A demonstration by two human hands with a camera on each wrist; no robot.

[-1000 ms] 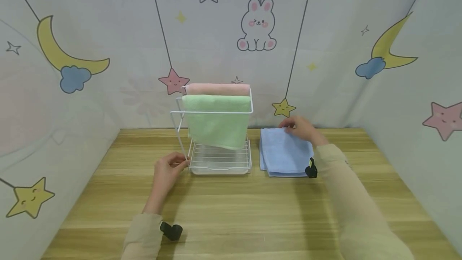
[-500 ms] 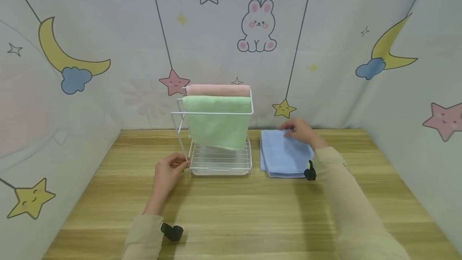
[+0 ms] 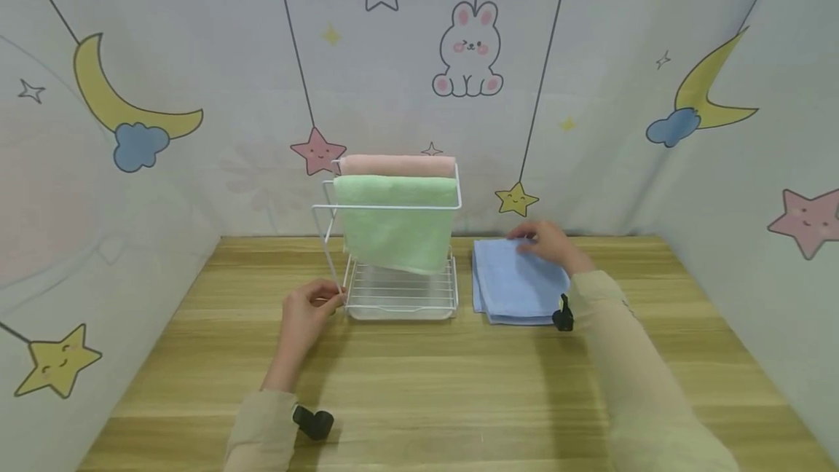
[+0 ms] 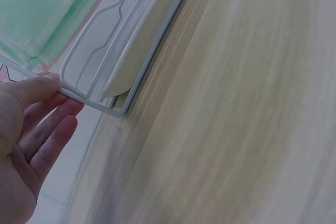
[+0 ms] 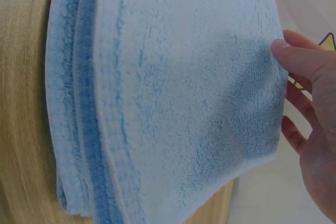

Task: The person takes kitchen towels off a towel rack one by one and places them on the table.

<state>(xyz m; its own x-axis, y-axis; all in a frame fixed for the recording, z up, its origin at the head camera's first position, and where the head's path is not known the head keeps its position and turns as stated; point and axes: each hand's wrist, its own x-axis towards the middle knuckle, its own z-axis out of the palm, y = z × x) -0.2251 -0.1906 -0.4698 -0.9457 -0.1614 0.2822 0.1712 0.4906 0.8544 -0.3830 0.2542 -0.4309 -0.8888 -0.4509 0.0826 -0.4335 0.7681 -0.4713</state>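
Observation:
My left hand (image 3: 304, 314) pinches the lower left wire of a white wire rack (image 3: 393, 207); the left wrist view shows the thumb over the wire (image 4: 97, 103) and fingers beneath. A light green towel (image 3: 398, 235) hangs on the rack in front of a rolled-looking pink towel (image 3: 397, 164), mostly hidden behind it. To the right, a folded light blue towel (image 3: 518, 282) lies flat on the table. At its far edge is my right hand (image 3: 549, 245). In the right wrist view, the thumb lies on the blue cloth (image 5: 184, 77) with fingers behind the edge.
A white drip tray (image 3: 401, 314) sits at the bottom of the rack. The wooden table (image 3: 426, 399) ends at a back curtain (image 3: 400, 79) printed with stars, moons and a rabbit. Similar fabric walls stand left and right. Each wrist carries a small black camera (image 3: 314, 422).
The head view has shifted slightly, so the scene sits a little lower. Both hands keep their places, the left at the rack and the right at the blue towel's far edge.

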